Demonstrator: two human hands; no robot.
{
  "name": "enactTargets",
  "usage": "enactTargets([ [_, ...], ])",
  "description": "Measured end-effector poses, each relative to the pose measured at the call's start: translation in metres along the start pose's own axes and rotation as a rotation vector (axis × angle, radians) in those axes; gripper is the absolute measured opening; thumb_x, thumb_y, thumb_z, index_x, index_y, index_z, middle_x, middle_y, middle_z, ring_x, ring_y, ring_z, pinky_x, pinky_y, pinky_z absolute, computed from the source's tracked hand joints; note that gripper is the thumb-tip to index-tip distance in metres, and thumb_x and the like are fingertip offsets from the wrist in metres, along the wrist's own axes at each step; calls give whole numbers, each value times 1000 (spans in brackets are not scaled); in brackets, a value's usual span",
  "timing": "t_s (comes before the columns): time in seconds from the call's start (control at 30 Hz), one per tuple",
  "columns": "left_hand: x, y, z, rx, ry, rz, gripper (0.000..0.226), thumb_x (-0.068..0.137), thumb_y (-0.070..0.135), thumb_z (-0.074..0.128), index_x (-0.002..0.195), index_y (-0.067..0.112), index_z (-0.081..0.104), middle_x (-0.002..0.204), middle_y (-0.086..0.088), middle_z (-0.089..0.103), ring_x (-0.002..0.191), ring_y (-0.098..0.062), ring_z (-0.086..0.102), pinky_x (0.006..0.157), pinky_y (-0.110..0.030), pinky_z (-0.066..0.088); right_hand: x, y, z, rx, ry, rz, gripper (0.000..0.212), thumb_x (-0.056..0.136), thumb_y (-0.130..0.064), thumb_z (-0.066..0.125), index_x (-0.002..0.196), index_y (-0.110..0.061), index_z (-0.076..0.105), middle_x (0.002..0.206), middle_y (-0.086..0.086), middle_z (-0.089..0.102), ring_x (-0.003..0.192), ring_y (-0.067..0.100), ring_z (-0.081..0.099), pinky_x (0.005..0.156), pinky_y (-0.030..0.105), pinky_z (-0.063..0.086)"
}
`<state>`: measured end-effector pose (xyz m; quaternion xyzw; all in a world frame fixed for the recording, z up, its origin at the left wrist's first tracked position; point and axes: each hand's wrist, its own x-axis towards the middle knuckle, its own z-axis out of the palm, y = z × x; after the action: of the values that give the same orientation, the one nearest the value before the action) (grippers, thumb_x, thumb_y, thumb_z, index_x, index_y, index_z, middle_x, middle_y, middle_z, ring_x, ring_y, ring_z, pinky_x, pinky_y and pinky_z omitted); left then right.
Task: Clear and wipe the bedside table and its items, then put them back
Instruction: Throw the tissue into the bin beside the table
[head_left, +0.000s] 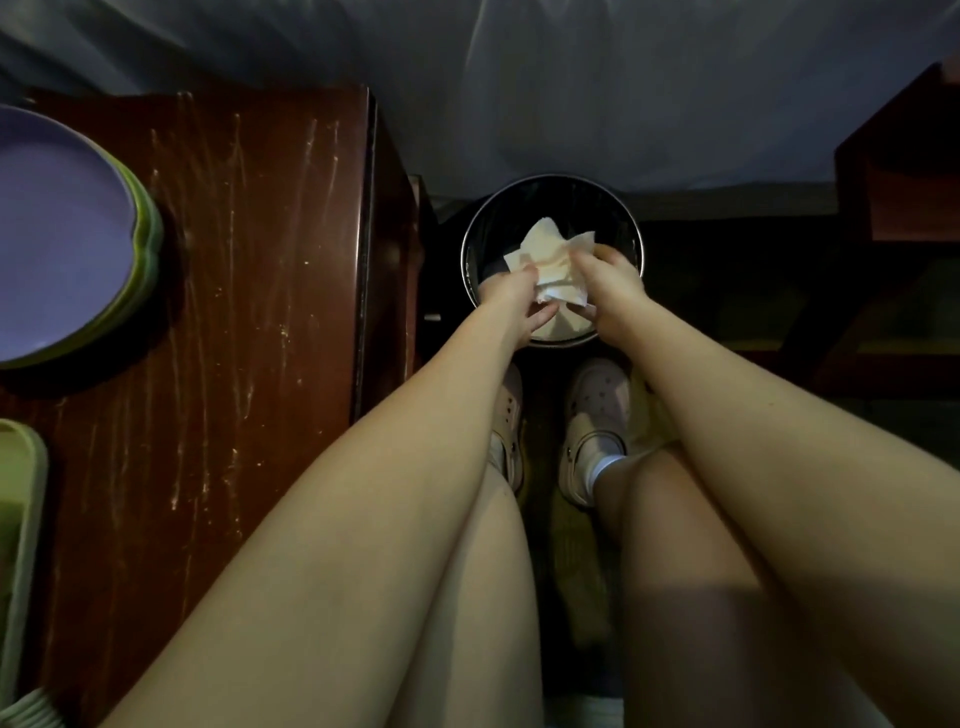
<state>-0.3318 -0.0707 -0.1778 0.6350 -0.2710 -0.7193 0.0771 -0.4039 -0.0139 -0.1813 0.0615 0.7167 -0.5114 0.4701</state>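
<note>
A crumpled white tissue (550, 260) is held over a round dark waste bin (483, 228) on the floor. My left hand (519, 301) pinches the tissue's near left edge. My right hand (608, 291) grips its right side. To the left stands the dark red wooden bedside table (249, 291), its top scratched and streaked. On the table's left edge lies a purple plate (57, 234) stacked on a green one.
A pale green tray (21, 519) pokes in at the table's lower left. A grey bedsheet (571, 93) hangs behind the bin. A dark wooden piece of furniture (904, 171) stands at the right. My feet in pale clogs (592, 415) are just before the bin.
</note>
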Motion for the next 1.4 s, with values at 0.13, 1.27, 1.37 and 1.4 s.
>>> enactTargets([
  [0.13,4,3,-1,-35,14,-20,24,97,17,50,118,7,53,91,-8,57,78,-20,58,74,-39,50,2,3,0,-148,10,-42,42,94,-21,51,136,-14,44,124,7,53,102,20,53,89,33,47],
  [1.27,-147,0,-72,-89,-76,236,13,95,13,44,94,10,56,85,-1,60,75,-14,56,66,-27,49,-141,-12,8,-234,-144,-456,12,95,-15,49,91,-12,60,75,-2,58,67,7,54,65,19,45],
  [1.37,-171,-3,-95,-102,-80,272,14,94,15,46,101,10,57,87,0,61,77,-13,58,68,-26,50,-168,-14,22,-221,-172,-502,11,95,-13,50,93,-9,60,74,-1,58,66,8,54,62,16,44],
  [1.4,-180,-5,-103,-110,-88,279,14,94,16,46,100,11,58,87,0,62,77,-13,58,67,-26,50,-178,-14,27,-224,-184,-515,11,94,-13,50,92,-9,60,73,-1,58,65,8,54,60,15,44],
])
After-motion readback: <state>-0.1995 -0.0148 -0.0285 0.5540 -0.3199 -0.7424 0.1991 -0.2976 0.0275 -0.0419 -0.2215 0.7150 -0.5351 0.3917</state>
